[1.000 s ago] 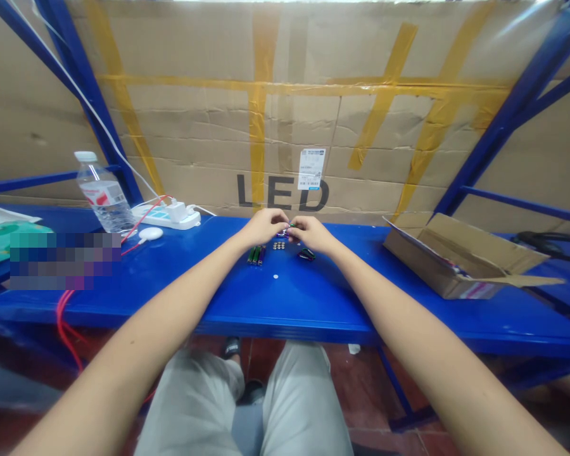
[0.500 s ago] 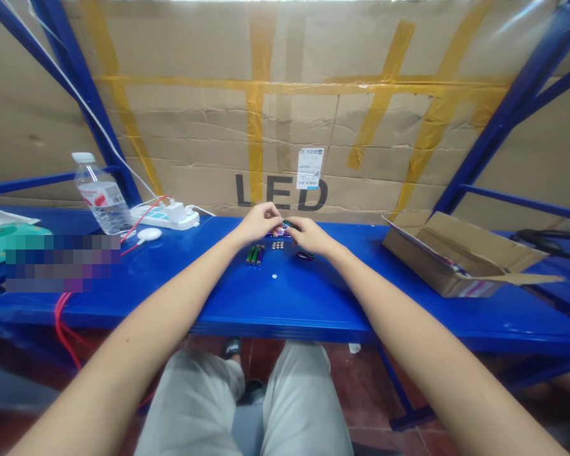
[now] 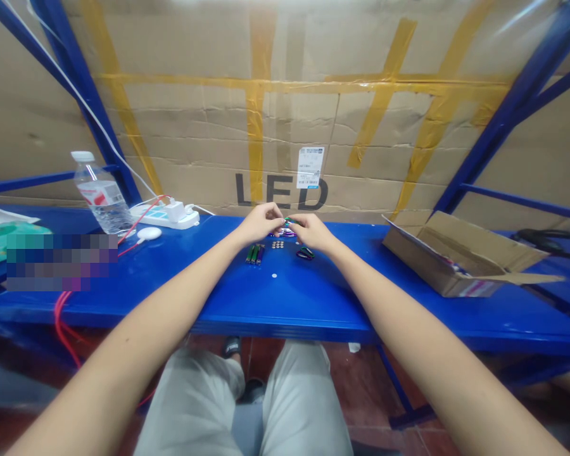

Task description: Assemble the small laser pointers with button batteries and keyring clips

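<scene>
Pinching the small green part (image 3: 289, 221), we hold the left hand (image 3: 261, 223) and right hand (image 3: 312, 231) closed together above the desk (image 3: 313, 304).

Both bare forearms, the left forearm (image 3: 137, 332) and the right forearm (image 3: 408, 320), angled inward from the lower corners of the head view and converged at the centre. The left hand (image 3: 260, 223) and the right hand (image 3: 312, 231) were raised close together, knuckles up and wrists gently bent. The fingers (image 3: 276, 221) of each hand curled inward, their tips nearly touching those of the other hand.
</scene>
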Tool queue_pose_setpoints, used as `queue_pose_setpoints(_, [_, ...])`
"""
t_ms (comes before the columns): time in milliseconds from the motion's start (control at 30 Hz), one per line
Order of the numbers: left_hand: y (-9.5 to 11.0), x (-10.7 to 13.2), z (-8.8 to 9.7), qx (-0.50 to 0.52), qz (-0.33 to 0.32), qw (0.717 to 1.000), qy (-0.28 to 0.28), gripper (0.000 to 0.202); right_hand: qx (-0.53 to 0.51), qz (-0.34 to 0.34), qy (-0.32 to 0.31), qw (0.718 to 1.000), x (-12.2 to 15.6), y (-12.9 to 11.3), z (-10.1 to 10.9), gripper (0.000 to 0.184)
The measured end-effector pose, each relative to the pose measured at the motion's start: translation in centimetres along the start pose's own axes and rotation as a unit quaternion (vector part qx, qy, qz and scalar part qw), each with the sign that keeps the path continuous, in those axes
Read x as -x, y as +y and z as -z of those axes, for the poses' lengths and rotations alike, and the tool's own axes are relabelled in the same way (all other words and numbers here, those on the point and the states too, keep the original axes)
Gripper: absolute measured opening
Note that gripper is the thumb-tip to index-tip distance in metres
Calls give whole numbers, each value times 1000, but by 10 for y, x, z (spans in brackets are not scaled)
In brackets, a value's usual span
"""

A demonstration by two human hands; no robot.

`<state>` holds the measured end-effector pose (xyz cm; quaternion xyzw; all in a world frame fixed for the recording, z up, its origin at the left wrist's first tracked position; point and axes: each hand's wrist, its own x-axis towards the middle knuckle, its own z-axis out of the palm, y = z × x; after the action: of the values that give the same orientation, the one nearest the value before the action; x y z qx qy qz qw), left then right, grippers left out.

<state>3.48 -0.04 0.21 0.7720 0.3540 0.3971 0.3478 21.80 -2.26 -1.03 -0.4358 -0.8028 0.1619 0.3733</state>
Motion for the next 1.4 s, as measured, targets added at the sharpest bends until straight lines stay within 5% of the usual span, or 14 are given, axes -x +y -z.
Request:
queue_pose_setpoints(433, [-1,3,-10,-51,-35,998,2,6,202,-23,19,979,2,-5,-10,25])
queue_pose_setpoints(633, [-8,-2,12,-106,-12,994,24,18,196,-79,29,977,-1,6,-1,25])
queue_pose_setpoints(833, [-25,-5,49,-261,55,964,-14,13,222,-142,8,965,-3,25,8,21])
queue_pose_setpoints(967, [-37,-4,63,-272,94,956,-52,9,229,-191,-15,954,-3,30,10,21])
queue_pose_setpoints(1200, [-39,-2,71,-264,182,931,-176,9,261,-236,-48,935,-3,40,13,25])
queue_pose_setpoints(1400, [-34,-2,69,-238,194,931,-200,18,276,-257,-67,924,-2,41,16,27])
